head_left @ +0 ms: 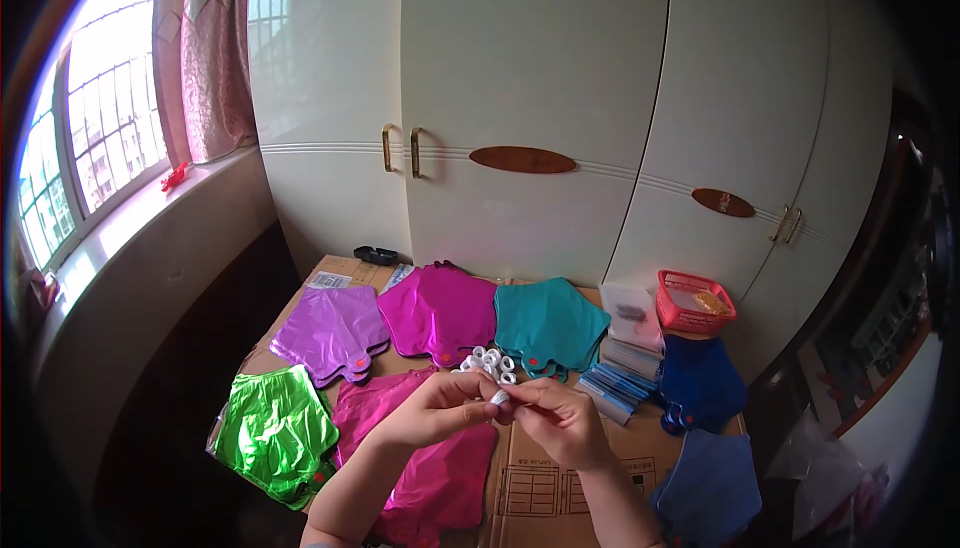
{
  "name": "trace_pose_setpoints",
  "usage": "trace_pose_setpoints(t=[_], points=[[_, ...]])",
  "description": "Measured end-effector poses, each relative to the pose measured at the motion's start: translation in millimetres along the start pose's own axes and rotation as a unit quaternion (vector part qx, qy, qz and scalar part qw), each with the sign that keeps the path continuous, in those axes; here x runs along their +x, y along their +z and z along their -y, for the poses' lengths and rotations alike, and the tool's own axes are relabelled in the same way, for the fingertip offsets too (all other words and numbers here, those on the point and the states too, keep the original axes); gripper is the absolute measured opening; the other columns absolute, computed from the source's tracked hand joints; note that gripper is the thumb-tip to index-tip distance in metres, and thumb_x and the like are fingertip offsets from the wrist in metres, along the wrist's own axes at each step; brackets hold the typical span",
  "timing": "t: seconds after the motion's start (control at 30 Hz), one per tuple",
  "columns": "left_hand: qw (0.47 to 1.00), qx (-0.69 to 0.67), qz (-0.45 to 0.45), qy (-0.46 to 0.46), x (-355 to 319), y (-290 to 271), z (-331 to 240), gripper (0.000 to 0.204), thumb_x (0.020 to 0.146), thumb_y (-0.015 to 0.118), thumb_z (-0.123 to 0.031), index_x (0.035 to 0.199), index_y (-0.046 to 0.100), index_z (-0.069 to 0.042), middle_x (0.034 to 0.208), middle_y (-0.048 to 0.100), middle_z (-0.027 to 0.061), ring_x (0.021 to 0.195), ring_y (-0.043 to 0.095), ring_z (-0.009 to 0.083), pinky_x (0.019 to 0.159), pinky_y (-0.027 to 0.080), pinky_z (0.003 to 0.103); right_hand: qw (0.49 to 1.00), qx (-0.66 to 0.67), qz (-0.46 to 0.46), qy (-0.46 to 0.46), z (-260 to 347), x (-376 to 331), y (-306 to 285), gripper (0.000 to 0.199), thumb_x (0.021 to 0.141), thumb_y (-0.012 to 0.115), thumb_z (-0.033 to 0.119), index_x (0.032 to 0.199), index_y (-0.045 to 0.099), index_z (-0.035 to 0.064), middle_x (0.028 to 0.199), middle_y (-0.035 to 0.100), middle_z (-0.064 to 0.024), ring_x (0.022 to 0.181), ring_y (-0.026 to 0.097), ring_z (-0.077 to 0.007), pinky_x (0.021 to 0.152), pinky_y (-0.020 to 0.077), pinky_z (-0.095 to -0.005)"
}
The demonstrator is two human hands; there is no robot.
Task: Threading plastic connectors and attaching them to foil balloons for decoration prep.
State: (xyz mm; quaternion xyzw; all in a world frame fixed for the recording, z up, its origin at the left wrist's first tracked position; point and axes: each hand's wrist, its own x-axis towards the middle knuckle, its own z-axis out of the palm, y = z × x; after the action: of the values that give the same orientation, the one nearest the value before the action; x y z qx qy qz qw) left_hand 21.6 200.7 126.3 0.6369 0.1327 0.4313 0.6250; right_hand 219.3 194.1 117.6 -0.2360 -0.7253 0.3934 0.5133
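Note:
My left hand (455,407) pinches a small white roll (499,399) between thumb and fingers, above the middle of the cardboard. My right hand (556,422) is closed against the roll's right side, its thumb and forefinger pressed together there. What exactly the right fingertips grip is too small to see. Just beyond my hands lies a heap of small white rolls (486,358) with open centres. Under my left forearm are shiny pink foil sheets (440,488), which look like flat, uninflated foil balloons.
Around the cardboard (530,448) lie stacks of similar foil: green (277,433), lilac (330,328), magenta (440,310), teal (550,323), dark blue (703,383) and greyish blue (710,488). Blue-and-white packets (618,388) and a red basket (695,320) stand right; white cabinets (530,68) rise behind.

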Motion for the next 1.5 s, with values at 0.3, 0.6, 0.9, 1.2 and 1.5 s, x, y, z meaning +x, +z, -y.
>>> trace_pose_setpoints(t=[0.3,0.6,0.9,1.2,1.5], points=[[0.997,0.072,-0.013,-0.002,-4,0,9,0.013,0.092,0.053,-0.007,0.101,0.054,0.002,0.094,0.059,0.0038,0.091,0.056,0.01,0.08,0.046,0.025,0.982,0.158,-0.025,0.098,-5,2,3,0.021,0.078,0.07,0.006,0.096,0.066,-0.0037,0.085,0.067,-0.0083,0.076,0.063,-0.0125,0.069,0.0517,-0.023],[0.998,0.014,-0.053,0.018,5,8,10,0.025,0.086,0.058,0.001,0.096,0.036,-0.007,0.089,0.058,0.0076,0.089,0.059,0.013,0.075,0.048,0.025,0.969,0.183,-0.025,0.165,-10,4,-2,0.014,0.084,0.065,0.007,0.09,0.066,-0.0047,0.077,0.065,-0.0063,0.069,0.06,-0.0096,0.064,0.0489,-0.0217],[0.95,0.131,-0.274,0.07,6,-23,14,0.021,0.081,0.057,0.007,0.095,0.047,-0.006,0.092,0.06,0.0066,0.091,0.059,0.0133,0.079,0.047,0.026,0.967,0.042,-0.106,0.226,-53,26,-15,0.012,0.082,0.066,0.007,0.086,0.065,-0.0044,0.074,0.064,-0.0056,0.064,0.058,-0.0093,0.062,0.0486,-0.0224],[0.946,0.089,-0.285,0.127,-5,-20,-13,0.009,0.084,0.059,0.001,0.089,0.053,-0.002,0.091,0.06,0.0053,0.09,0.057,0.0112,0.079,0.046,0.025,0.923,-0.195,-0.002,0.331,-189,56,-27,0.013,0.075,0.071,0.013,0.076,0.067,0.0007,0.064,0.064,-0.0061,0.057,0.061,-0.0108,0.055,0.0487,-0.0251],[0.944,0.109,-0.291,0.11,-6,-22,-18,0.009,0.083,0.059,0.0,0.088,0.053,-0.004,0.091,0.061,0.0053,0.089,0.057,0.0108,0.078,0.045,0.024,0.873,-0.428,0.035,0.231,-188,66,-12,0.008,0.069,0.069,0.017,0.074,0.071,0.0109,0.072,0.067,-0.0106,0.07,0.065,-0.0256,0.065,0.051,-0.0361]])
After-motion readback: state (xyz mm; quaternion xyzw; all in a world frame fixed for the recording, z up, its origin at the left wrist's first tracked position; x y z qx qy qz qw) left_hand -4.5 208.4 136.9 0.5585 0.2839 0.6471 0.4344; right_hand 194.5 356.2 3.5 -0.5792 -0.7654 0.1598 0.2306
